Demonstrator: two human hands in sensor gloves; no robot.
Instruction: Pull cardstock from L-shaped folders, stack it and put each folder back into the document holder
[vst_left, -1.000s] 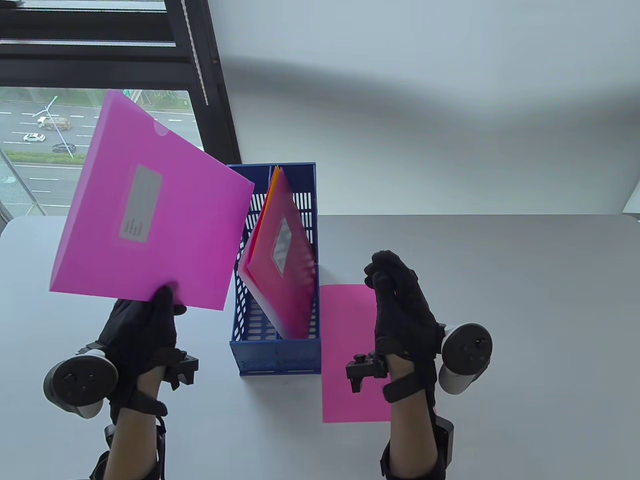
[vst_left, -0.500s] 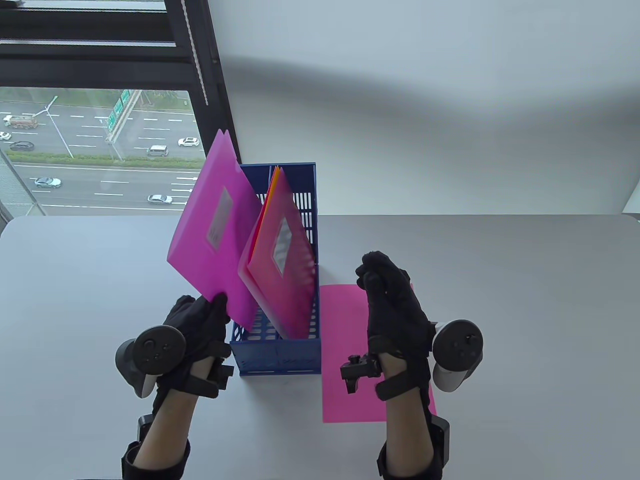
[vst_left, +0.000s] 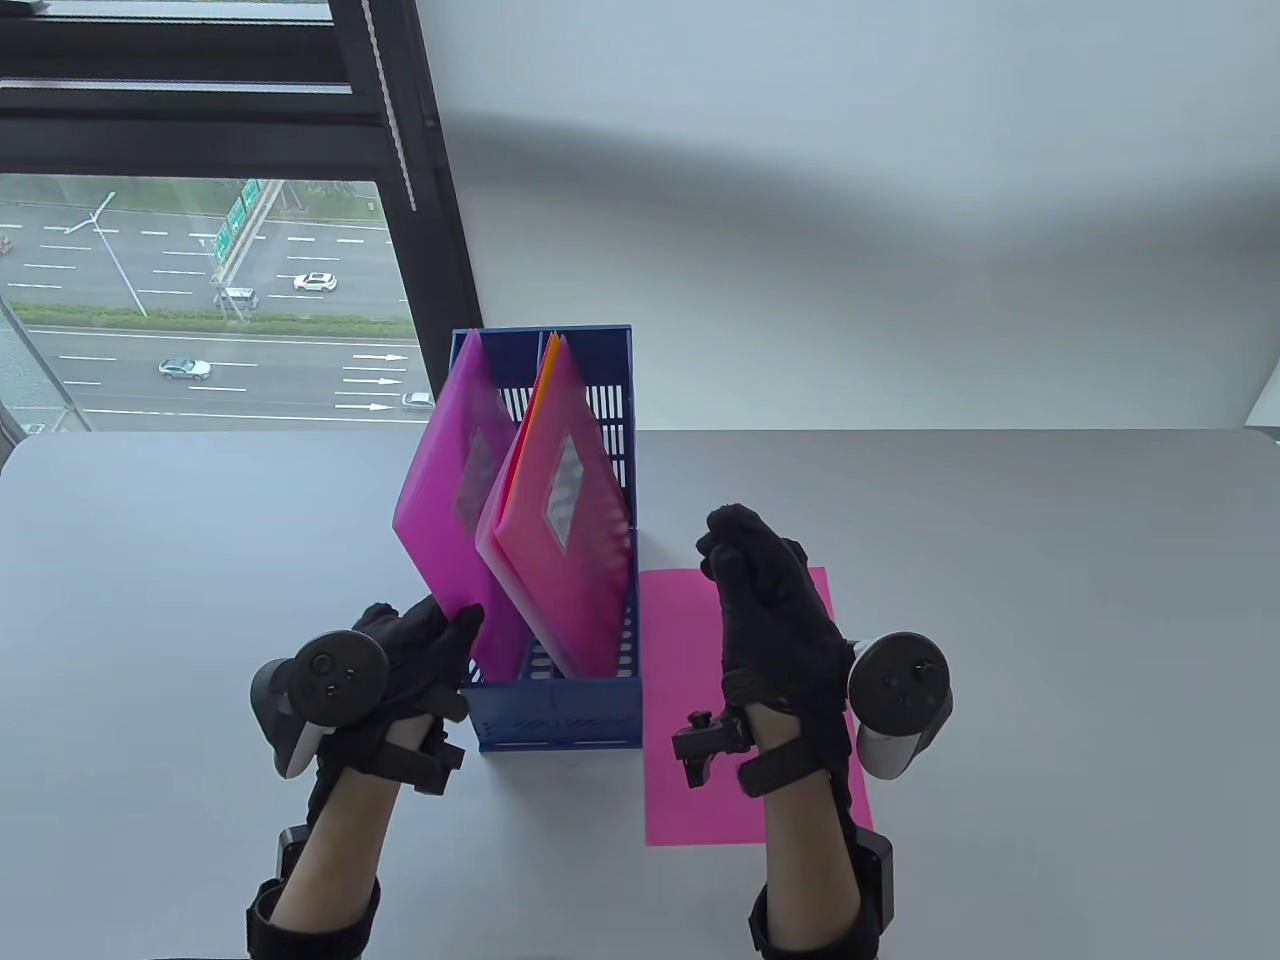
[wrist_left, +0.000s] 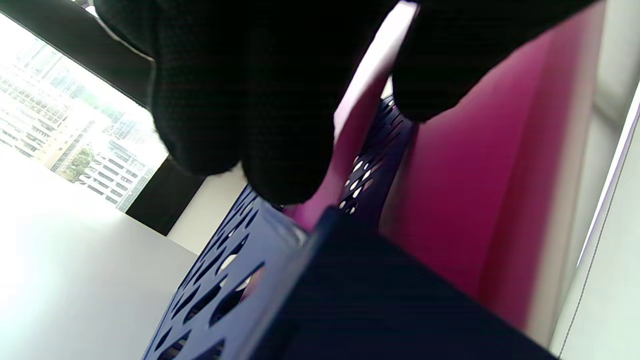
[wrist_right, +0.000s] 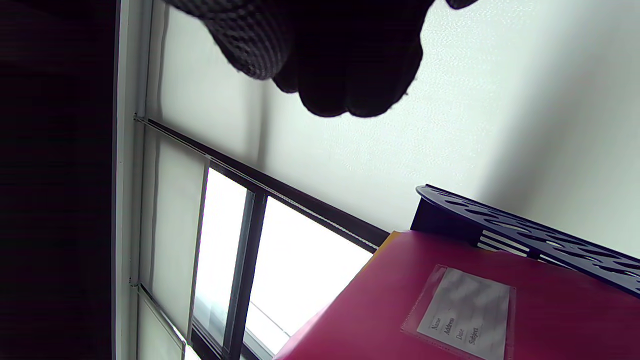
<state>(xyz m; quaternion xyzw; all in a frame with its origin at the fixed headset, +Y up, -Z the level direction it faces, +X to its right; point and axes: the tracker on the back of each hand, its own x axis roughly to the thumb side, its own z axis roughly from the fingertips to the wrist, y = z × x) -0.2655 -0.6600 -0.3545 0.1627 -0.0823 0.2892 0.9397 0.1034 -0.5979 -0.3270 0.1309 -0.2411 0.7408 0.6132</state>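
Folder (vst_left: 450, 500) base hidden inside holder (vst_left: 560, 700); left hand (vst_left: 415, 650) pinches it; right hand (vst_left: 770, 610) seemingly loose, empty.

A pale grey bench (vst_left: 1050, 620) with a rounded far corner runs up to a plain white wall (vst_left: 850, 200). At the left stands a window (vst_left: 200, 300) with a dark frame (vst_left: 420, 200). Through the glass lies a multi-lane road (vst_left: 150, 360) carrying several cars (vst_left: 185, 369), beside what may be a green road sign (vst_left: 238, 212). The left wrist view shows tall buildings (wrist_left: 75, 135) outside, washed out by glare.
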